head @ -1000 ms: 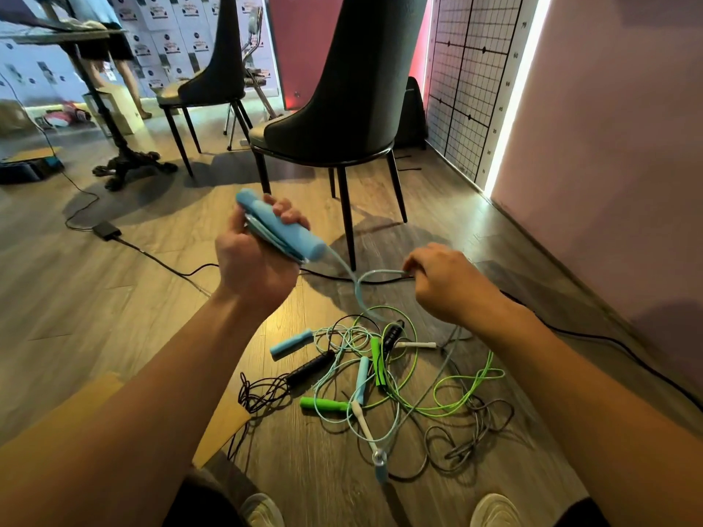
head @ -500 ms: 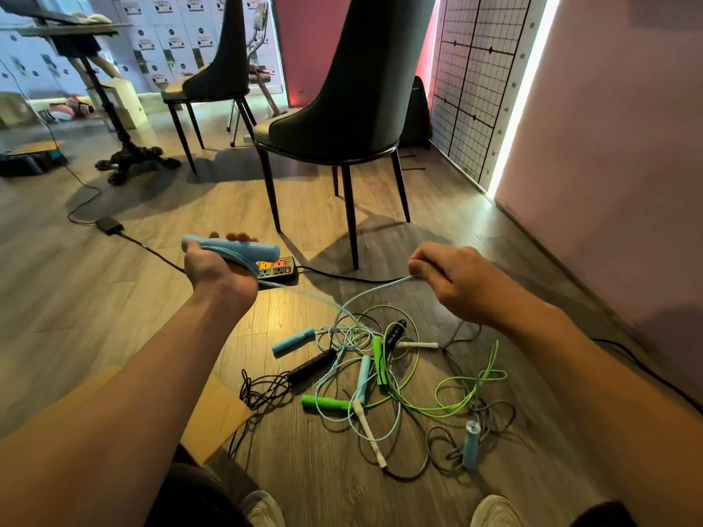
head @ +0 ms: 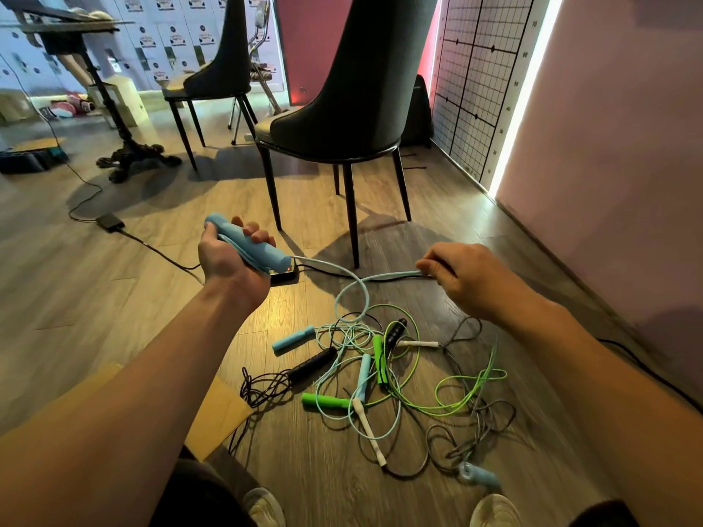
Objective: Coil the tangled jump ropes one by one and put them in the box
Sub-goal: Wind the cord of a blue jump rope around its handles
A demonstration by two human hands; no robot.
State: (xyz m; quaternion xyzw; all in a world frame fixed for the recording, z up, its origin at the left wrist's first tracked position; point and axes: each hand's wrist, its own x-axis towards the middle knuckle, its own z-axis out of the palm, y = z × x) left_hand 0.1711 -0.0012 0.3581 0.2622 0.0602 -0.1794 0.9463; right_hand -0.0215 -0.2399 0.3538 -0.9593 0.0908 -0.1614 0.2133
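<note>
The job is sitting at an early stage, judging by how much rope is lying loose. The left hand [head: 228, 260], hovering just in front of the chair [head: 342, 89], is curling its fingers and thumb round a blue handle [head: 247, 241], with what look like a few turns of cord pressed against it. From that handle the light blue cord [head: 357, 294] is running out in 1 slack loop to the right hand [head: 468, 275], which is pinching it between thumb and fingers, further from the chair legs on the wall side.

So 1 rope is being coiled, and its far end is trailing down into the tangled pile [head: 399, 378], which is lying on the floor in front of the chair, toward the person's feet. Green, black, grey and more light blue cords are crossing each other there, with several handles scattered among them.

The cardboard [head: 220, 412] showing on the person's side of the pile, well away from the chair, is probably a flap of the box; the left forearm is hiding most of it, so I cannot tell whether any coil is inside. Nearly all the sorting appears to be waiting.
</note>
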